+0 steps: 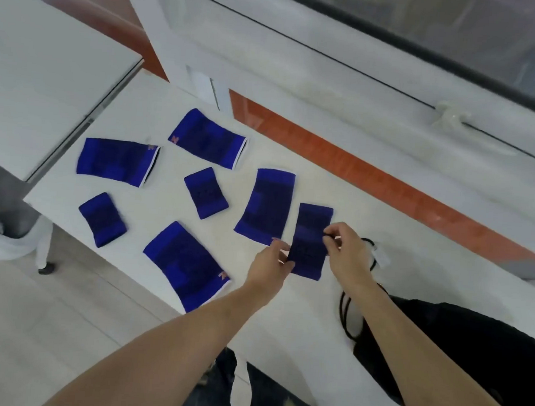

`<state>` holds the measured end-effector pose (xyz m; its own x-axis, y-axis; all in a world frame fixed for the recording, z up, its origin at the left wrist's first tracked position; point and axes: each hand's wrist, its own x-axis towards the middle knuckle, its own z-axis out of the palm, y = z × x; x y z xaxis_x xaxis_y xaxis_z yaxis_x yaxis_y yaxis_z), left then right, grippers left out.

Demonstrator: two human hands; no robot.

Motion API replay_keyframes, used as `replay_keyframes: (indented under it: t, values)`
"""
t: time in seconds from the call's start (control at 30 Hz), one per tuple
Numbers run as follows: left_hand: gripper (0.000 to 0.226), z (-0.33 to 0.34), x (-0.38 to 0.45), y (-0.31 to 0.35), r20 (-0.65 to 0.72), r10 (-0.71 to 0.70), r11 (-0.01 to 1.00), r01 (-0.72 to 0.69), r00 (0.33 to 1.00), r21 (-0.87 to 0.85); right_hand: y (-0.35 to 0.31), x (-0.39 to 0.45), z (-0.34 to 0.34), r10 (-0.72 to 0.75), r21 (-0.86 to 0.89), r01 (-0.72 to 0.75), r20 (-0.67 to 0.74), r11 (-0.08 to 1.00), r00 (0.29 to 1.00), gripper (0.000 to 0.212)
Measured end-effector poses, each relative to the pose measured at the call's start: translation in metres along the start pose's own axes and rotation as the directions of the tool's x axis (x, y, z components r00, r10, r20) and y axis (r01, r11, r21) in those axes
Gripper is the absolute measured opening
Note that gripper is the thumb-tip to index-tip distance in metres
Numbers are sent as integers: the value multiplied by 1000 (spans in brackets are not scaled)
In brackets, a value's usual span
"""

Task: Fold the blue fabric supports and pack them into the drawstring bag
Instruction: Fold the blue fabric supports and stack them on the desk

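1. Six flat blue knitted fabric supports (pixel 187 265) lay scattered across the white table (pixel 316 302), pointing various ways.
2. A seventh narrow blue fabric support (pixel 310 238) lay right of them, its long axis running away from the person.
3. The left hand (pixel 270 267) pinched its near left edge in a closed grip.
4. The right hand (pixel 347 250) pinched its right edge likewise.
5. The black drawstring bag (pixel 472 347) lay at the table's right end; its contents could not be seen.

Six supports (pixel 198 168) lie spread on the table (pixel 316 302); the bag (pixel 472 347) lies at its right.
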<state>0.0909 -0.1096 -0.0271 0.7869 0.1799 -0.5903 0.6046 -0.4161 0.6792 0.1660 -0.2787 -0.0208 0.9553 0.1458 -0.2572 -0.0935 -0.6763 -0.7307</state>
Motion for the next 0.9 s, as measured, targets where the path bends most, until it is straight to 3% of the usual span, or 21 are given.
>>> replay_keyframes:
  t: [0.13,0.4,0.57,0.73,0.9]
  values:
    - [22,14,19,19,-111,-28,996,19,993,-83,2,39,-4,-33,-13,33,0,999,999,18]
    - [18,28,51,32,-234,-65,997,51,970,-64,12,84,-1,-108,-196,122,82,973,991,10]
    - [16,34,63,28,-268,-5,995,32,963,97,19,92,4,-133,-239,155,109,958,985,14]
    - [19,40,67,27,-227,112,967,-53,967,248,37,99,10,-63,-272,91,113,958,992,38]
    - [19,40,69,28,-207,137,940,-62,969,335,36,96,16,-66,-331,104,124,938,990,30]
